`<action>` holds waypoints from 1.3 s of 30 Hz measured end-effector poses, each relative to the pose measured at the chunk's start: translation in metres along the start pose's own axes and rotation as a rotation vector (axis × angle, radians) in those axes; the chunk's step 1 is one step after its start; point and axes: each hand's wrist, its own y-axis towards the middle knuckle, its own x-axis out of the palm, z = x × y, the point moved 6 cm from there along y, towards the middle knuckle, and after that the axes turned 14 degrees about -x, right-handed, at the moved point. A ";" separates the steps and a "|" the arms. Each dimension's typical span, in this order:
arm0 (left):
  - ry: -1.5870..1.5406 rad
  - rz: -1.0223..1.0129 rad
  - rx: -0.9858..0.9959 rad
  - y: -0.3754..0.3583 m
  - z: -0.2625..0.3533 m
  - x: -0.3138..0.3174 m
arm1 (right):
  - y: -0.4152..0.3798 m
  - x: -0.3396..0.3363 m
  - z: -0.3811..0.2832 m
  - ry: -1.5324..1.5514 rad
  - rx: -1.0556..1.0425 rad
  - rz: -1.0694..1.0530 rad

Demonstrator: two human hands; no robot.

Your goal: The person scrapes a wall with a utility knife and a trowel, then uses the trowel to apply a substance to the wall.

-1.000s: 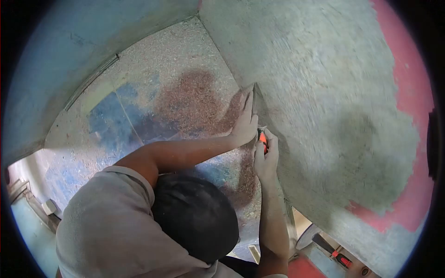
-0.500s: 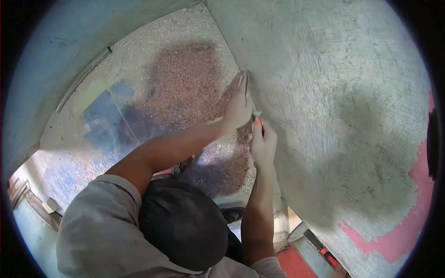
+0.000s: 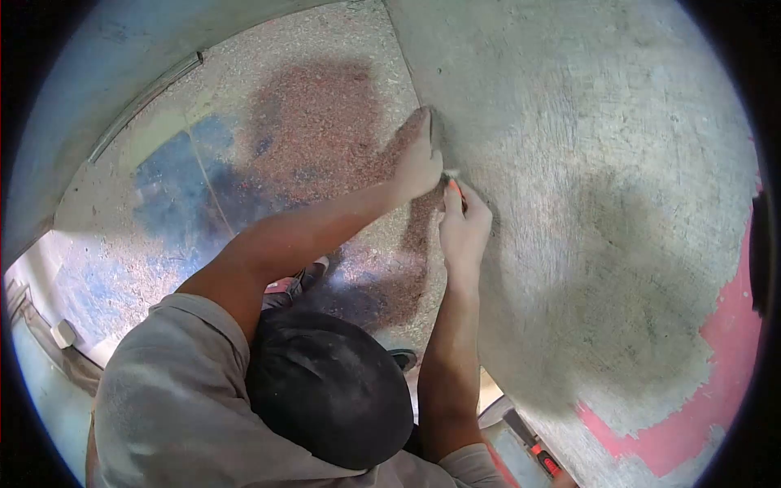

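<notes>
My left hand (image 3: 417,169) rests against the seam between the mottled red-brown surface (image 3: 317,122) and the pale grey-green panel (image 3: 537,163). Its fingers stretch out along the join, pointing away from me. Just below it, my right hand (image 3: 465,232) is closed around a small hand tool with an orange-and-black handle (image 3: 454,189). The tool's pale tip touches or nearly touches the seam beside my left hand; its exact kind is hidden by the fingers.
A dark cap-like rounded shape (image 3: 329,390) fills the lower middle, with a shoe (image 3: 309,272) behind it. At bottom right lies a tool with a red-and-black handle (image 3: 545,459), part of a hand beside it. Pink paint (image 3: 691,415) borders the panel.
The view has shifted slightly. Both hands appear a little higher in the picture, still at the same seam. The red-and-black-handled tool appears lower and further left.
</notes>
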 end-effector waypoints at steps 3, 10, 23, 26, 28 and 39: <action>0.033 -0.043 0.048 -0.043 0.028 0.010 | -0.054 -0.028 0.001 0.107 0.050 0.110; -0.041 -0.045 -0.040 0.000 -0.001 0.002 | 0.001 0.000 -0.015 -0.152 0.018 -0.038; 0.225 0.074 0.087 -0.027 0.005 0.010 | -0.037 -0.019 -0.025 -0.070 0.035 0.026; -0.020 -0.085 0.009 -0.039 0.015 0.008 | -0.051 -0.021 -0.028 -0.105 -0.045 0.105; -0.056 -0.122 -0.078 -0.024 0.019 -0.001 | -0.019 -0.005 -0.017 -0.133 0.001 0.072; -0.055 -0.086 -0.083 -0.023 0.003 0.007 | -0.032 -0.003 0.007 -0.038 -0.108 0.160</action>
